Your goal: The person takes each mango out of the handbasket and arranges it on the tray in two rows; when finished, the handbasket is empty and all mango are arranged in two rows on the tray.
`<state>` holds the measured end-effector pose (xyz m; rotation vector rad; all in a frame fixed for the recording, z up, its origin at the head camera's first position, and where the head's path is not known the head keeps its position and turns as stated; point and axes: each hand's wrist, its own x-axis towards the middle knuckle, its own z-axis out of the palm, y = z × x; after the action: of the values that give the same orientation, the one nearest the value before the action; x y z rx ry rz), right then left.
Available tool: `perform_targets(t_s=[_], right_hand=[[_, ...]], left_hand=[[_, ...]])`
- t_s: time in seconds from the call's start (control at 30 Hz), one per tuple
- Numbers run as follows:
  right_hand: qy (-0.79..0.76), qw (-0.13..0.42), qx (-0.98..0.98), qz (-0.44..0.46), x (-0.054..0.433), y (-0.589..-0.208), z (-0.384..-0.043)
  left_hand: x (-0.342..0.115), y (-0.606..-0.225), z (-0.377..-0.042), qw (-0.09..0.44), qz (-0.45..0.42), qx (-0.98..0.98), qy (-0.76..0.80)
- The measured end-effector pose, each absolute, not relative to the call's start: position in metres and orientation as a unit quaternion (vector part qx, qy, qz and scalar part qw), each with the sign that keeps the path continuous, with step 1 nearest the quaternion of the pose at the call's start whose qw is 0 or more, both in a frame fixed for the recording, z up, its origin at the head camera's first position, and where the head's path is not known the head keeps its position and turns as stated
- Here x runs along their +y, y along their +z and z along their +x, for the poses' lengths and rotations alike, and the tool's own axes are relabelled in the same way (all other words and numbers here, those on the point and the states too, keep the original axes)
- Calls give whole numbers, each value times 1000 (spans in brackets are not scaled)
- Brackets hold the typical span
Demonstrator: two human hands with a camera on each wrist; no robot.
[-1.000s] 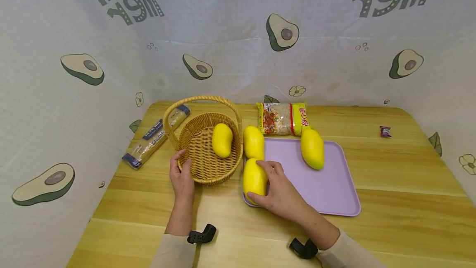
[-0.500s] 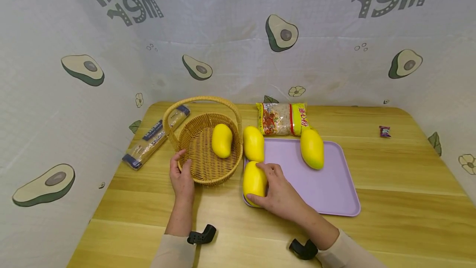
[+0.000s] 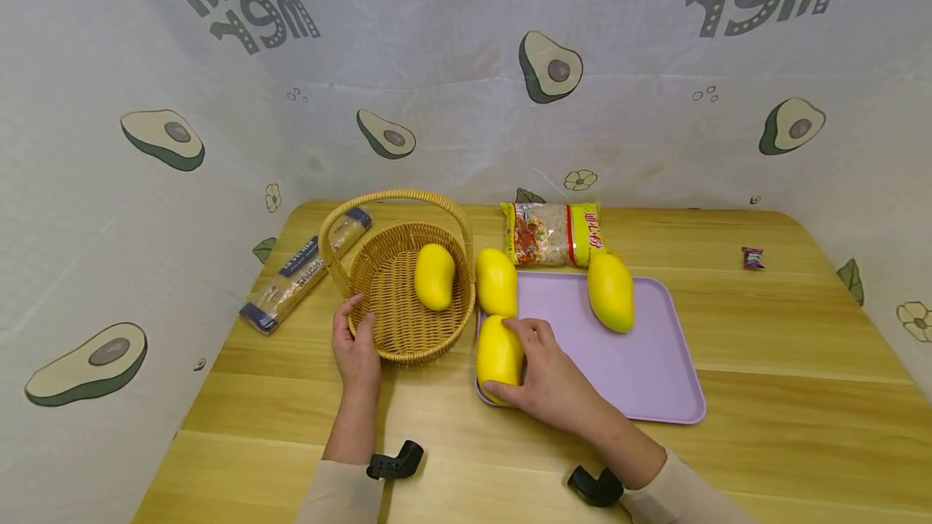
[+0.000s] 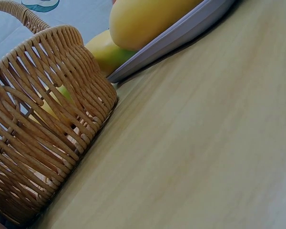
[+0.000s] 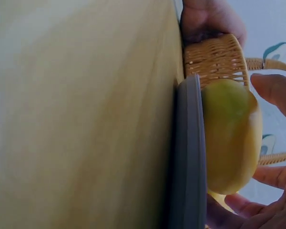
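At the left, my left hand (image 3: 357, 350) holds the near-left rim of a round wicker basket (image 3: 408, 354), thumb and fingertips at the edge. One yellow mango (image 3: 434, 277) lies inside. My right hand (image 3: 549, 374) grips another mango (image 3: 498, 358) at the near-left corner of a lilac tray (image 3: 648, 370), thumb at its near end and fingers at its far end. The right wrist view shows this mango (image 5: 231, 138) resting against the tray. A third mango (image 3: 497, 281) sits just behind it, and one more mango (image 3: 612, 292) lies at the tray's back right.
Behind the tray lies a yellow-ended food packet (image 3: 549, 234). A long pack of spaghetti (image 3: 306, 269) slants left of the basket, whose tall handle (image 3: 396, 194) arches overhead. Far right on the wooden table (image 3: 786, 330) is a small purple-wrapped sweet (image 3: 753, 258).
The mango under my right hand has shifted slightly toward me, then stayed put over the last half second. My left hand and the basket have kept their places.
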<state>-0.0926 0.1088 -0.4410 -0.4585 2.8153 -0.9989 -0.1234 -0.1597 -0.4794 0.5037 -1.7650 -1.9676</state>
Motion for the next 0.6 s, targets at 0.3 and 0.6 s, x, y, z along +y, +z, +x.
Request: perform_targets(t_s=[0.3, 0.6], right_hand=[[-301, 30, 939, -161, 113, -424, -92], [-294, 33, 939, -174, 118, -415, -93]], left_hand=[[-160, -478, -121, 217, 183, -634, -719], [-159, -478, -122, 223, 184, -638, -714]])
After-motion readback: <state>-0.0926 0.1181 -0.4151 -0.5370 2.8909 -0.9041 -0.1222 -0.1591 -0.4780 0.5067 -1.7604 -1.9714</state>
